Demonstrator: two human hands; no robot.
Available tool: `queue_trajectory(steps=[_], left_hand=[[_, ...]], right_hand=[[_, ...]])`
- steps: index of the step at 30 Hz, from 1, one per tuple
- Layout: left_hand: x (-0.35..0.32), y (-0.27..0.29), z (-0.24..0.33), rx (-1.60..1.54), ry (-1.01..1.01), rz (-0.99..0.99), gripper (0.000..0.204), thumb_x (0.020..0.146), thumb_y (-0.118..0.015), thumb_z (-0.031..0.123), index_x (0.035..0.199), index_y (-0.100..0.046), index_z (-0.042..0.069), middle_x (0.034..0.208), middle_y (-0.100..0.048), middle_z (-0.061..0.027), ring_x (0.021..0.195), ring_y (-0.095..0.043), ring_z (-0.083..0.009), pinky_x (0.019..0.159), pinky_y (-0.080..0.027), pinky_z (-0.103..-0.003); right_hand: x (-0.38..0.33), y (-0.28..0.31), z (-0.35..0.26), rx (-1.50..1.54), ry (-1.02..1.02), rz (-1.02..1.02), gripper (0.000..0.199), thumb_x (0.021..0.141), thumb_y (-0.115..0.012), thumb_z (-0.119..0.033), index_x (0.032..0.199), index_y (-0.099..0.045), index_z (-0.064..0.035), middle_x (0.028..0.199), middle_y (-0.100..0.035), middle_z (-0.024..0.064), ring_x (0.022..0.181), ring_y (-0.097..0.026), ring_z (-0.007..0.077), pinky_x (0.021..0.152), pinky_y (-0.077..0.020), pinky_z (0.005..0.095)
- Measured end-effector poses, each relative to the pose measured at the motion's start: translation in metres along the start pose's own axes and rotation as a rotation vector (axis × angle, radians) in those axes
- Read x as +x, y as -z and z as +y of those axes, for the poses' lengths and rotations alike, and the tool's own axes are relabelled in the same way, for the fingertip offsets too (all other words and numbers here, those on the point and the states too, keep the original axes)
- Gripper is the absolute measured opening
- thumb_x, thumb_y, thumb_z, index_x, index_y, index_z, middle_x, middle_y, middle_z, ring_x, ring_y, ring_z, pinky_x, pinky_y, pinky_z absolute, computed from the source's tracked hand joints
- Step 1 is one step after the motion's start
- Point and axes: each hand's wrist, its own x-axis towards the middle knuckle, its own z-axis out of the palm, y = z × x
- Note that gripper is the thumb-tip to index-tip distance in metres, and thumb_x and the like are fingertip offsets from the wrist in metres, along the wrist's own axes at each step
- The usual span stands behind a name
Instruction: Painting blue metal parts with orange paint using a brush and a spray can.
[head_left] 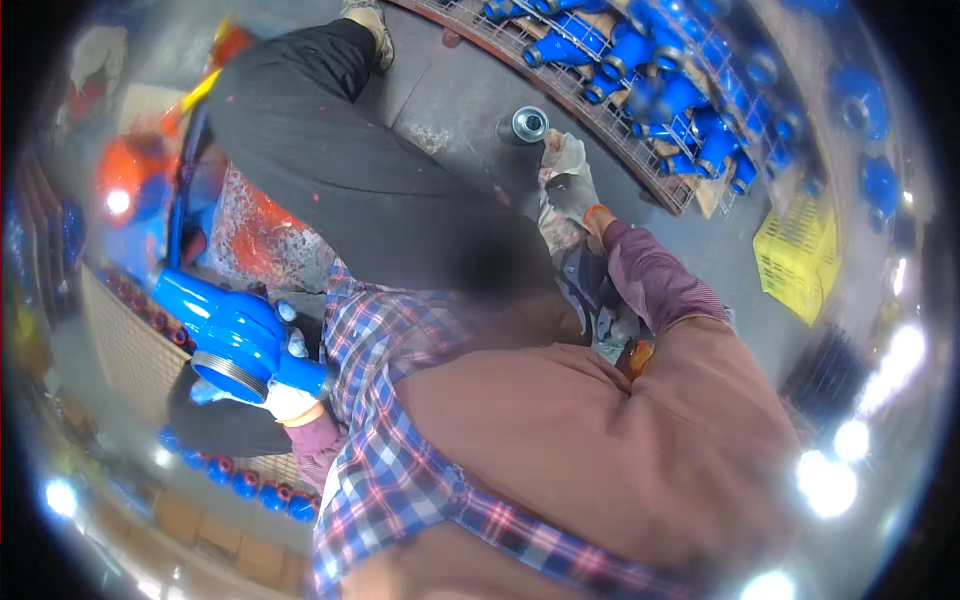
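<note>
A glossy blue valve body [235,325] with a bare threaded metal opening is held at my left. My left hand [292,400], in a paint-stained white glove with an orange cuff, grips it from beneath and behind; blue-smeared fingertips show along its right side. Out to the right, my right hand [572,195], in a grey glove, is closed on a stained whitish rag [566,160]. Its fingers are partly hidden in the cloth. Just beyond the rag a round metal can [528,125] stands on the floor.
A wire-mesh crate [600,110] full of blue valve bodies spans the far right. A yellow plastic basket [800,255] sits at the right. A red-splattered block [265,235] is beyond the valve body, and a row of small blue fittings [245,485] lies at lower left.
</note>
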Motion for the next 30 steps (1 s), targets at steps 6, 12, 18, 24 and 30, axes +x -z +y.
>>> queue_trajectory(steps=[6, 12, 18, 24, 30], left_hand=[[0.008, 0.005, -0.017, -0.061, -0.057, 0.116, 0.072, 0.081, -0.06, 0.064, 0.125, -0.038, 0.012, 0.115, -0.045, -0.0156, 0.098, -0.049, -0.0289, 0.079, -0.046, -0.042], [-0.008, -0.002, -0.023, -0.351, -0.489, 0.299, 0.053, 0.08, -0.066, 0.056, 0.104, -0.051, 0.011, 0.094, -0.05, -0.0055, 0.084, -0.049, -0.017, 0.073, -0.044, -0.03], [0.006, 0.013, -0.038, -0.354, -0.714, 0.513, 0.044, 0.078, -0.072, 0.05, 0.092, -0.059, 0.009, 0.083, -0.052, 0.0003, 0.079, -0.049, -0.0091, 0.07, -0.041, -0.023], [0.014, 0.021, -0.053, -1.088, -0.383, 0.039, 0.061, 0.086, -0.054, 0.057, 0.114, -0.054, 0.003, 0.112, -0.055, -0.0108, 0.107, -0.051, -0.0223, 0.097, -0.036, -0.05], [0.013, 0.016, -0.063, -0.327, -0.267, -0.11, 0.083, 0.087, -0.044, 0.072, 0.136, -0.042, 0.005, 0.133, -0.05, -0.0108, 0.12, -0.052, -0.0244, 0.102, -0.042, -0.048]], right_hand=[[-0.01, -0.018, -0.057, -0.122, 0.227, 0.024, 0.03, 0.091, -0.057, -0.027, 0.109, -0.064, -0.0043, 0.104, -0.068, 0.0148, 0.099, -0.063, 0.0351, 0.086, -0.0488, 0.0411], [-0.016, 0.02, -0.172, 0.196, -0.079, 0.524, 0.023, 0.092, -0.055, -0.032, 0.099, -0.056, -0.0095, 0.09, -0.058, 0.0066, 0.081, -0.054, 0.0237, 0.071, -0.0412, 0.0363], [-0.055, 0.043, -0.234, 0.534, -0.145, 0.345, 0.017, 0.094, -0.05, -0.029, 0.089, -0.051, -0.0121, 0.075, -0.05, 0.004, 0.063, -0.048, 0.016, 0.055, -0.0372, 0.0302], [-0.072, 0.086, -0.278, 0.489, 0.415, 0.239, 0.028, 0.096, -0.052, -0.016, 0.12, -0.055, -0.0014, 0.076, -0.059, 0.0018, 0.061, -0.05, 0.0067, 0.059, -0.0441, 0.0258], [-0.165, 0.109, -0.356, 0.343, 0.798, 0.007, 0.022, 0.094, -0.055, -0.009, 0.114, -0.058, -0.0004, 0.074, -0.063, 0.0048, 0.055, -0.054, 0.0084, 0.051, -0.0437, 0.0243]])
